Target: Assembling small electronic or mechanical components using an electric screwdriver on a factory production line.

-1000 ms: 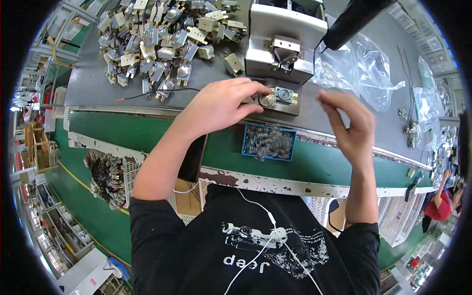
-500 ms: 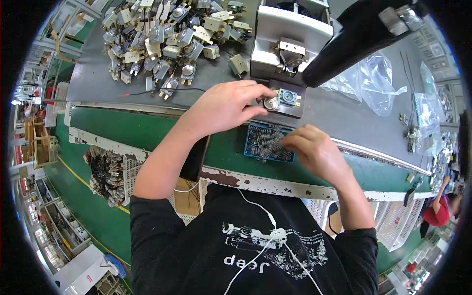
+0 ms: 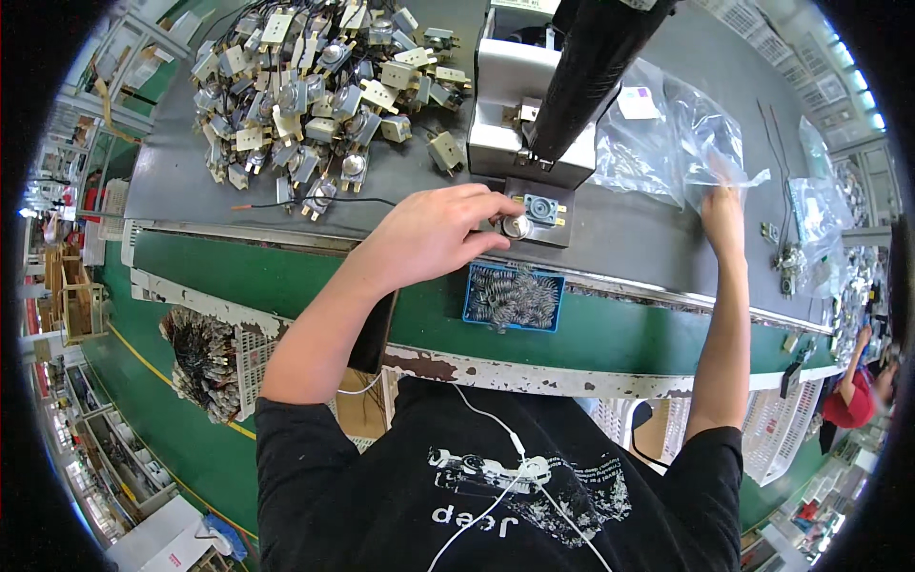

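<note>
My left hand (image 3: pixel 443 229) pinches the round silvery metal end (image 3: pixel 516 227) of a small switch-like part, thumb below and forefinger above. The part's square grey-green housing (image 3: pixel 541 210), with brass tabs at its side, sits on a dark metal fixture block (image 3: pixel 553 234) under the bench press (image 3: pixel 519 71). Over at the right, my right hand (image 3: pixel 721 195) reaches to the edge of a clear plastic bag (image 3: pixel 705 133) that holds small pieces. Its fingers are hidden in the film. A blue tray (image 3: pixel 513 327) full of small metal springs (image 3: pixel 515 297) lies close to me.
A heap of similar grey and cream switch parts (image 3: pixel 315 105) covers the bench's far left. The press's thick black arm (image 3: pixel 591 76) slants above the fixture. More clear bags (image 3: pixel 820 210) lie at the right. A white crate (image 3: pixel 253 357) with bundled parts stands lower left.
My right hand has left the spring tray and moved right and away from me to the plastic bag. My left hand stays on the part at the fixture. The whole view has shifted slightly.
</note>
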A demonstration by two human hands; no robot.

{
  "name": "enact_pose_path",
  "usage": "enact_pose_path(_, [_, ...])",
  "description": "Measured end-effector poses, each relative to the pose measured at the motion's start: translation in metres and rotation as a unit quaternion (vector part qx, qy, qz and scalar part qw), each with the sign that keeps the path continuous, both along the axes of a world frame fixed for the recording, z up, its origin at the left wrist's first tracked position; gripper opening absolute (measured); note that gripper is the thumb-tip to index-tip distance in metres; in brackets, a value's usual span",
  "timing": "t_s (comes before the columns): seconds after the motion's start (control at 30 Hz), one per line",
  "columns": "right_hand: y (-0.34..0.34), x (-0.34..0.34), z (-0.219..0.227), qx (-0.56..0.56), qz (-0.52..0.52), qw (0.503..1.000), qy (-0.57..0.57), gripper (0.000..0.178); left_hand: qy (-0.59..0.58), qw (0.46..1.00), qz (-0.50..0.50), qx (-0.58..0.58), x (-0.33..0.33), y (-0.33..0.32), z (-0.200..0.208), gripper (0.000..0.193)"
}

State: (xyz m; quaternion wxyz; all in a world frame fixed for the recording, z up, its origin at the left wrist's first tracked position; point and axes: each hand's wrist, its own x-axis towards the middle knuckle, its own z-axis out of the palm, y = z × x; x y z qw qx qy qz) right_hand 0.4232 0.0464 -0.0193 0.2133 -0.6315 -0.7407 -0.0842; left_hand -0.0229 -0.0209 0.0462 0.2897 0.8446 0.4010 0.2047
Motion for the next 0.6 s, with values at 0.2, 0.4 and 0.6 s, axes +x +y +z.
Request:
enact_pose_path(0.2, [0.042,0.005,-0.012,-0.027,-0.076,0.994,-0.068,0.041,0.033,0.999,-0.003,-0.024,0.002,0.001,0.009,0.034])
enact_pose_path(0.4, [0.022,-0.002,0.003,0.016,-0.046,0.998,0.034,0.036,0.031,0.999,0.000,-0.014,-0.001,0.003,0.008,0.035])
enact_pose_path(0.6, [0.001,-0.009,0.009,-0.037,-0.106,0.993,0.042,0.024,0.001,1.000,-0.001,0.002,-0.001,0.005,0.001,0.038])
